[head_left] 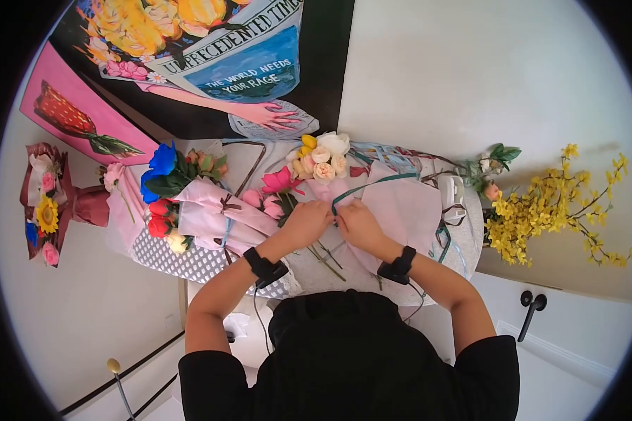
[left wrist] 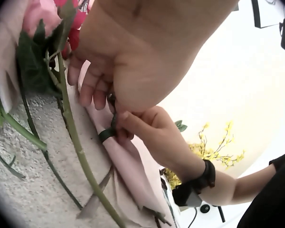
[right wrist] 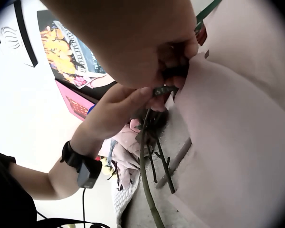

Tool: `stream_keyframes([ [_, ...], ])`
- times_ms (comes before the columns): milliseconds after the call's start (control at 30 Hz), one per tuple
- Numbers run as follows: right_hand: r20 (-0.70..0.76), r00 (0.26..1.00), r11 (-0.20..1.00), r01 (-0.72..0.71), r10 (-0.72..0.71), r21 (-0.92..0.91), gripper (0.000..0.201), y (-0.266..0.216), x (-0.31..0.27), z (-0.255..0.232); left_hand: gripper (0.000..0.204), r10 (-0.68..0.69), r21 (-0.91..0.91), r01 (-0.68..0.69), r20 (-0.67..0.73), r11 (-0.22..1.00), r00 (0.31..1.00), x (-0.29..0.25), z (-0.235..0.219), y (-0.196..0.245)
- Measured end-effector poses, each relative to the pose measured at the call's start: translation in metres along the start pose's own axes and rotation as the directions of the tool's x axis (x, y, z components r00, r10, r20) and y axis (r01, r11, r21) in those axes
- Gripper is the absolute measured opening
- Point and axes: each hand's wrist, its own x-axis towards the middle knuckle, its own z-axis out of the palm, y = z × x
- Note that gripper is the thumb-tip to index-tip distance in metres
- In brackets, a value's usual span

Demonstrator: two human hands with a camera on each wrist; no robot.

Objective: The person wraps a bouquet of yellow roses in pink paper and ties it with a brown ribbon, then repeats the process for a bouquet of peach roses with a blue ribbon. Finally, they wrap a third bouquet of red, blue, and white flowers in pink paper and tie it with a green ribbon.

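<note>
A bouquet of peach, white and yellow flowers (head_left: 323, 163) lies on the table, its lower part wrapped in pale pink paper (head_left: 404, 210). Round the paper runs a dark green ribbon (left wrist: 106, 135), and one length of it (head_left: 372, 181) arcs off to the right in the head view. My left hand (head_left: 309, 223) pinches the ribbon between thumb and fingers, most clearly in the right wrist view. Close beside it, my right hand (head_left: 361, 223) grips the ribbon too, fingers curled against the paper. Part of the ribbon is hidden among the fingers.
Loose green stems (left wrist: 78, 147) and pink flowers (head_left: 279, 181) lie left of the bouquet. Farther left is another pink-wrapped bouquet (head_left: 214, 210) with red and blue flowers. A white device (head_left: 452, 195) sits at the table's right side, near yellow blossoms (head_left: 541, 217).
</note>
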Motion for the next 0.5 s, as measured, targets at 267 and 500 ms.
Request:
stream_keyframes([
  [267,0.109,0.993,0.991,0.062,-0.048,-0.122,0.013,-0.005,-0.001,-0.003,0.011,-0.194,-0.372,0.166,-0.038,0.913,0.980,0.003,0.003,0.013],
  [500,0.041,0.999,0.994,0.024,-0.019,-0.109,0.014,-0.002,-0.004,0.005,0.012,-0.013,-0.454,-0.035,-0.104,0.891,0.995,0.003,0.009,0.009],
])
